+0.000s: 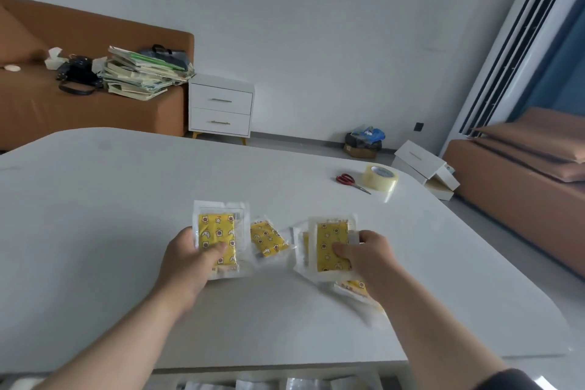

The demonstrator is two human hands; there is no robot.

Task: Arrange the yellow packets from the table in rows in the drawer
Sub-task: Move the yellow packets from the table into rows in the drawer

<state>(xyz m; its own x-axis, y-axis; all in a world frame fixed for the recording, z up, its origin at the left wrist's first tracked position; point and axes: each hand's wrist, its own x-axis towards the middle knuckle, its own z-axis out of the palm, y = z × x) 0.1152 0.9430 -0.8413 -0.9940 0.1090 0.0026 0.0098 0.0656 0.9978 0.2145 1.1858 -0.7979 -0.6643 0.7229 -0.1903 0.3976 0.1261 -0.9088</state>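
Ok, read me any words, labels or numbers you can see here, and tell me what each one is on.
No text here can be read.
Left packet: star pattern; small print at its bottom edge, blurred.
Right packet: same pattern, no legible words.
Tape: label inside the core, too blurred.
Air conditioner: mark at the top, too blurred.
Books: covers too small to read.

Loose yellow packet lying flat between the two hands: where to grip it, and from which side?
Probably pinch the loose packet by the clear margin at its far right edge, fingers coming from above-right. It lies flat and tilted on the table, so only a thin edge offers grip. Its left edge sits by the held packet in the left hand.
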